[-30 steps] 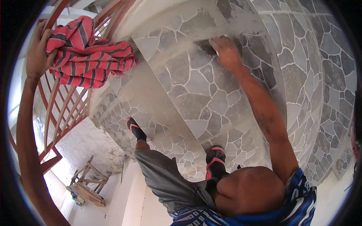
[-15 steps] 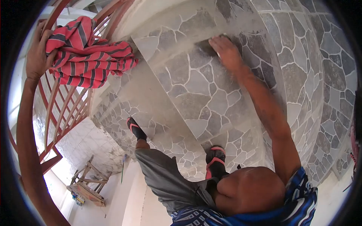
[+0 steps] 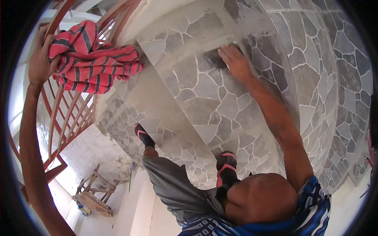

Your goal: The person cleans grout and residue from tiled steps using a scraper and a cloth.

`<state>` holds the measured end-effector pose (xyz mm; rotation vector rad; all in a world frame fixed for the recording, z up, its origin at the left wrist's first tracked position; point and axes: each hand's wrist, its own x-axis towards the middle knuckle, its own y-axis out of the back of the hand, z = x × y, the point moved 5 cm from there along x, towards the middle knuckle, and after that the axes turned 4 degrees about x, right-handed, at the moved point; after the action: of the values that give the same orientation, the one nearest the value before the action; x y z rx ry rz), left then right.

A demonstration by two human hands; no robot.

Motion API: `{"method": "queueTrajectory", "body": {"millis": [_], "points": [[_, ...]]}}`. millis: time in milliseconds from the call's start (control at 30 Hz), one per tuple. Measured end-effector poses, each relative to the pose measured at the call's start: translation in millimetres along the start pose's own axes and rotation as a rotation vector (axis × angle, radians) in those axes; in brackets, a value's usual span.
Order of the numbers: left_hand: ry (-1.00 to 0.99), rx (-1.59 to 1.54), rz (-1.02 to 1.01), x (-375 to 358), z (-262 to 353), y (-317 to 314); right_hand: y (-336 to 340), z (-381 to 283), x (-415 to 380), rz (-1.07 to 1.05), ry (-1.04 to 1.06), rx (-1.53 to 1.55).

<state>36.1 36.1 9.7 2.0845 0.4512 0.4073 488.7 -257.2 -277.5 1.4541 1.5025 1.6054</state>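
My left hand (image 3: 40,59) is closed around the red-brown railing (image 3: 59,17) at the upper left. Against its fingers, a red cloth with dark stripes (image 3: 88,63) hangs bunched over the railing. On the right, my right arm reaches out, and my right hand (image 3: 237,65) presses down on a dark flat pad (image 3: 233,44), mostly hidden under the fingers. The pad lies on a stone-patterned tile step (image 3: 202,108). A dark smear shows beside the fingertips, and greyish film covers parts of the tile.
My sandalled feet, left (image 3: 145,137) and right (image 3: 226,169), stand on a lower step. A wooden stool-like frame (image 3: 96,192) stands on the floor below left. A stone-patterned surface (image 3: 311,63) curves along the right. Red-brown lattice (image 3: 65,114) borders the left.
My right hand has slid a short way across the tile towards me, with the pad beneath it. My left hand keeps its hold on the railing.
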Motion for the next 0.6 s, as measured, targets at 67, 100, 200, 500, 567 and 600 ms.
{"method": "queueTrajectory", "body": {"millis": [67,100,200,500,567,600], "points": [[-0.005,-0.004,0.012,-2.1,0.7,-1.9,1.5,-7.8,-9.7,-0.065,0.048,-0.023],[-0.007,-0.009,0.012,-3.1,0.4,-3.8,3.7,-3.3,-3.1,-0.061,0.027,-0.005],[-0.005,-0.017,-0.025,-0.8,-5.8,-5.8,-1.5,11.4,32.5,-0.081,0.020,-0.146],[0.011,-0.011,0.013,-8.3,-5.8,-11.3,-13.2,75.9,132.6,-0.614,-0.021,-0.189],[0.000,0.035,0.012,-10.6,-9.2,-14.4,-26.1,79.1,167.3,-0.660,0.067,-0.181],[0.001,0.049,0.001,-11.9,-11.5,-15.8,-30.7,74.4,180.4,-0.683,0.107,-0.178]]}}
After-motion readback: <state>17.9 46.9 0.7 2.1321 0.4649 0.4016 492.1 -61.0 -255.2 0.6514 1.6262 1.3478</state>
